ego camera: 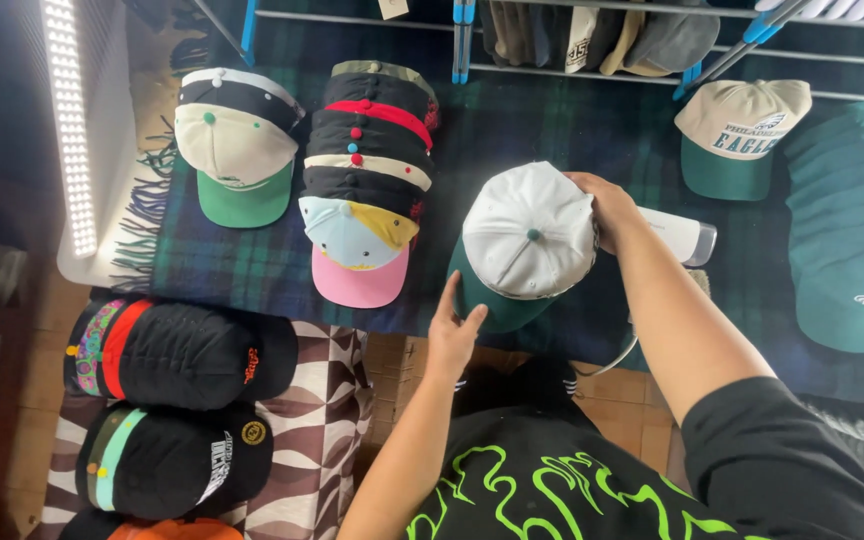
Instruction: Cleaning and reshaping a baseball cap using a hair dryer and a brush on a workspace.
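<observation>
While right hand (607,205) grips white cap (530,232), open left hand (452,335) touches brim.

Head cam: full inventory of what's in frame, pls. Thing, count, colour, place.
white cap with green brim: 1, white crown, dark green brim, centre of the plaid cloth, held at both ends
plaid cloth: 1, dark blue-green, covers the table
cap stack: 1 stack, mostly black with red and cream bands, pink brim in front, left of centre
cream and green stack: 1 short stack, far left on the cloth
cream cap with green brim: 1, upper right
teal caps: 1 stack, right edge
black cap stacks: 3 partly seen, lower left on a patterned cloth
light bar: 1, white, lit, left edge
rack: 1, top, hung with caps
left hand: on the brim
right hand: on the crown's back
</observation>
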